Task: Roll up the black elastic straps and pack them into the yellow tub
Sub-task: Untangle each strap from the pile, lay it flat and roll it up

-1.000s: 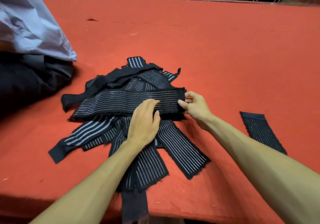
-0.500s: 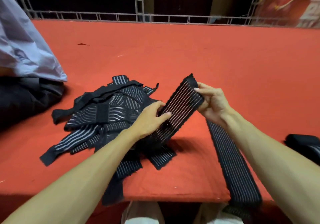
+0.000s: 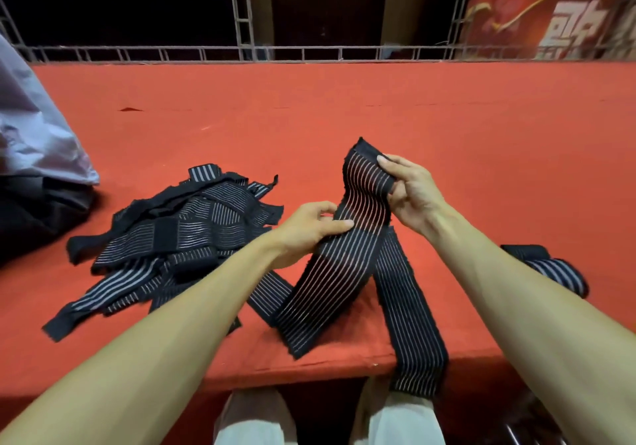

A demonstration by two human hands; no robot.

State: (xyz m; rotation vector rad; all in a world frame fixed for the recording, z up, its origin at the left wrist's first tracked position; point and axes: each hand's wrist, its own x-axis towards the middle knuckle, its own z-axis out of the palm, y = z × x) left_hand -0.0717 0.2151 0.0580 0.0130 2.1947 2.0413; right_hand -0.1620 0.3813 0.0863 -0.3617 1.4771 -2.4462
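Black strap [image 3: 330, 272], left hand [image 3: 309, 231] to right hand [image 3: 413, 196], overhangs table [image 3: 351, 351] edge.

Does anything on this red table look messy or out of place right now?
Yes. One loose strap droops over the table's front edge and might slip off. The other straps lie in a tangled heap at left. No yellow tub is in view.

A heap of black elastic straps [image 3: 172, 234] lies left on the red felt table [image 3: 344, 110]. Another bundled black strap [image 3: 554, 269] lies far right.
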